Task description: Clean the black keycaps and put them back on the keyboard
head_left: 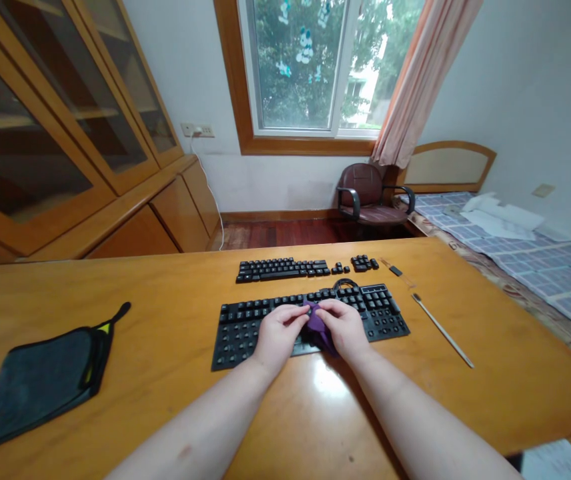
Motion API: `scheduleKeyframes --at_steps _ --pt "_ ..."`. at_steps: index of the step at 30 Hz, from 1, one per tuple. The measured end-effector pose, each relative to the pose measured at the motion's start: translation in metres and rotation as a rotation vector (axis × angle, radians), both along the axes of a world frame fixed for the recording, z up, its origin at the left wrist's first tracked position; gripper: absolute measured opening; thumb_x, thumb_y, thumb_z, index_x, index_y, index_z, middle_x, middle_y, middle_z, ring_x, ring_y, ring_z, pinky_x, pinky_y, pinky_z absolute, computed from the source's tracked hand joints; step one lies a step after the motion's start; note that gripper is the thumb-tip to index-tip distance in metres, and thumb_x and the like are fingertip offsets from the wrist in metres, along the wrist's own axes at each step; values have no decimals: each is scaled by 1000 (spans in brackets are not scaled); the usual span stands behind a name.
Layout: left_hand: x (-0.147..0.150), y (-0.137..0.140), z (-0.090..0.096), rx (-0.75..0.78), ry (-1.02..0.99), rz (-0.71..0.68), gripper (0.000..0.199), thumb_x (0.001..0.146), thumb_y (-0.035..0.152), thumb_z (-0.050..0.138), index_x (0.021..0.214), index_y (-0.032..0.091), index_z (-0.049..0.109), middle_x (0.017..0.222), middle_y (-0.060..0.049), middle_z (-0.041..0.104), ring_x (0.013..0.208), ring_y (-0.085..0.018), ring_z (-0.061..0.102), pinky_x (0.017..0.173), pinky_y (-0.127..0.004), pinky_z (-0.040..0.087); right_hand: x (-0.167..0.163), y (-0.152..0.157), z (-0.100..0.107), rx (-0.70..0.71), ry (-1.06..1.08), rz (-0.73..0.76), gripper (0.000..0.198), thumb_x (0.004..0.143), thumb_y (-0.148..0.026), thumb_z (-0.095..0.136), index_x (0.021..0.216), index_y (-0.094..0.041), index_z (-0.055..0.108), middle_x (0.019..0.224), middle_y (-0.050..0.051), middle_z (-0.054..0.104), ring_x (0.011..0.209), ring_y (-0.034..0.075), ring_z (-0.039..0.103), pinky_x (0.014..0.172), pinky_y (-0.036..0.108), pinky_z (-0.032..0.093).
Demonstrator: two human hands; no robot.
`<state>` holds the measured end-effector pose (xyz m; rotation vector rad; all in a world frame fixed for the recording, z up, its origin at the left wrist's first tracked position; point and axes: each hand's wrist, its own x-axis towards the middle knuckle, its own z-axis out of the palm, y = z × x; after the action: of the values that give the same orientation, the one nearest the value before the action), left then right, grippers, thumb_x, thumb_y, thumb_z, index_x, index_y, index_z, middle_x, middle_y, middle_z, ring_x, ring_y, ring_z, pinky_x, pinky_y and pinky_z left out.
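A black keyboard lies on the wooden table, with many of its lower keycaps off and bare switches showing. Above its middle, my left hand and my right hand come together on a purple cloth. Both hands pinch the cloth between thumb and fingers, and part of it hangs down over the keyboard's front edge. Whether a keycap is inside the cloth cannot be seen. Behind the keyboard, the removed black keycaps stand in rows, with a smaller block of keycaps to the right.
Right of the keyboard lie a thin brush and a wire keycap puller. A dark zip pouch rests at the table's left. Beyond the table stand a chair, a bed and a glass-door cabinet.
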<state>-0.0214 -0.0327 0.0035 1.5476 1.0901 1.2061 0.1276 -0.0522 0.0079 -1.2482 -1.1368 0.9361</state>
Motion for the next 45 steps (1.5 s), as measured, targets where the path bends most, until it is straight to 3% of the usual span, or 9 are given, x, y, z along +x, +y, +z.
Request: scheduleKeyframes --at_steps 5,9,15,21,28,32,37,42,45 --pt "1 1 -1 -20 -106 -60 20 66 19 68 86 18 70 93 -5 62 81 -15 63 76 -30 55 -2 0 0 -67 88 45 14 65 -29 68 73 -17 71 76 4 69 73 19 62 72 31 48" --pt "-1 2 4 63 -53 -76 17 71 19 64 86 21 71 94 -6 61 92 -18 60 83 -32 52 -2 0 -3 -99 179 11 22 68 -34 67 81 -17 70 80 5 70 75 20 63 74 33 49" --pt "1 3 2 -31 -139 -43 21 70 17 64 90 19 69 98 -7 65 93 -18 62 87 -36 51 -5 0 -1 -110 147 61 21 67 -32 68 81 -17 71 81 6 70 76 19 63 75 33 48" --pt "0 4 2 30 -108 -47 18 68 20 68 86 20 71 96 -6 62 92 -18 62 85 -34 52 -7 -1 -1 -73 166 -1 16 65 -30 70 76 -18 70 79 4 70 75 19 63 75 33 49" --pt "2 4 3 -176 -250 -50 28 67 17 65 95 15 66 92 -9 71 89 -20 66 86 -38 52 -3 0 -2 -11 85 109 22 66 -27 69 87 -21 72 92 5 68 87 20 62 84 35 46" --pt "3 3 2 -204 -254 -45 27 66 16 66 93 15 67 88 -8 71 85 -20 67 83 -37 53 -2 0 -4 -4 42 72 15 63 -26 71 77 -21 73 84 4 68 82 20 62 81 34 47" --pt "4 1 1 -180 -234 -25 26 65 15 67 90 15 67 86 -6 71 83 -18 67 82 -35 54 -1 -2 -2 31 -1 14 7 68 -26 67 69 -20 71 77 4 66 76 19 61 76 32 47" --pt "4 0 -1 -141 -242 4 22 66 17 66 88 15 66 85 -6 71 82 -18 67 80 -33 55 -5 -4 -2 91 13 99 18 68 -24 68 86 -23 72 89 4 66 85 19 60 82 33 46" --pt "3 0 -1 -115 -210 4 19 67 18 66 86 15 66 85 -6 71 80 -18 67 79 -34 55 -5 -3 -3 72 15 59 10 67 -24 68 76 -22 72 82 3 66 81 18 61 79 32 47"
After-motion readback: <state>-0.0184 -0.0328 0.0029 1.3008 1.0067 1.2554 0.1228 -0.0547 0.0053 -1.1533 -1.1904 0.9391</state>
